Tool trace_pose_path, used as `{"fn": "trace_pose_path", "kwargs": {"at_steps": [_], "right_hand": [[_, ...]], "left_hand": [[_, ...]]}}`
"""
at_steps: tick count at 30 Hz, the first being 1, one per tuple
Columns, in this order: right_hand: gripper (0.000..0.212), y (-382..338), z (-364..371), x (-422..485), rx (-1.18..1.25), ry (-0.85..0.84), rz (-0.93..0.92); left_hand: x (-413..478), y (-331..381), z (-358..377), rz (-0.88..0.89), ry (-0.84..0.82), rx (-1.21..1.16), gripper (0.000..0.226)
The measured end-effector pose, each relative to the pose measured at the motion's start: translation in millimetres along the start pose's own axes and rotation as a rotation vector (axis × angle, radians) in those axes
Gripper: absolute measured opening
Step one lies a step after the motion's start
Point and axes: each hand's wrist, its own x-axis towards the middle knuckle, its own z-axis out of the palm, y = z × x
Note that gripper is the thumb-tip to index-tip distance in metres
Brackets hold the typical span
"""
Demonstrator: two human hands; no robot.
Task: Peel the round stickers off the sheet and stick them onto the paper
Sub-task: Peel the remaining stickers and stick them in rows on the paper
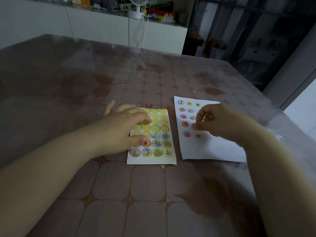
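Stickers (157, 144) are thin, light and floppy, apt to curl and cling to skin, so lift each by its rim only. Your left hand (123, 129), fingers spread, pins the sticker sheet (152, 160) to the surface (119, 194). Your right hand (210, 120), fingertips bunched, presses on the paper (213, 149); whether it pinches a sticker, you cannot tell.

Premises appear domestic, a dining or living area. The table (153, 79) carries a patterned cloth under a clear plastic cover. Behind the table stands a low white cabinet (95, 29) bearing a small desk fan (136, 7), trailing cables and assorted household clutter.
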Motion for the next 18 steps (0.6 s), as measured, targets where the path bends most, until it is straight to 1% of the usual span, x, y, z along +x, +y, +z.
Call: {"fn": "trace_pose_path", "kwargs": {"at_steps": [2, 3, 5, 6, 7, 9, 10, 12, 14, 16, 18], "right_hand": [[0.007, -15, 13, -4, 0.024, 0.072, -0.143], [0.006, -23, 22, -7, 0.019, 0.068, -0.206], [0.013, -36, 41, -12, -0.018, 0.016, -0.308], [0.017, -41, 48, -13, -0.04, -0.008, -0.349], [0.019, -43, 54, -14, -0.053, -0.017, -0.379], [0.022, -43, 58, -13, -0.039, -0.01, -0.386], [0.024, -42, 59, -12, -0.022, -0.007, -0.373], [0.029, -39, 58, -10, -0.003, -0.005, -0.347], [0.032, -37, 55, -10, -0.001, -0.017, -0.338], [0.033, -34, 52, -10, 0.014, -0.034, -0.33], [0.031, -32, 50, -9, 0.03, -0.043, -0.315]], "left_hand": [[0, -3, 2, 0.043, 0.044, -0.021, 0.044], [1, -3, 2, 0.069, 0.06, -0.031, 0.046], [3, -3, 2, 0.105, 0.066, -0.06, 0.044], [3, -2, 1, 0.12, 0.065, -0.078, 0.046], [4, -2, 1, 0.131, 0.059, -0.095, 0.053], [3, 0, 0, 0.134, 0.018, -0.105, 0.079], [2, 1, 0, 0.12, -0.018, -0.093, 0.088], [1, 1, 3, 0.066, -0.11, -0.049, 0.098], [0, 1, 7, 0.017, -0.177, -0.009, 0.097], [0, 3, 7, 0.0, -0.18, -0.001, 0.089], [-1, 3, 5, -0.001, -0.17, 0.015, 0.088]]}}
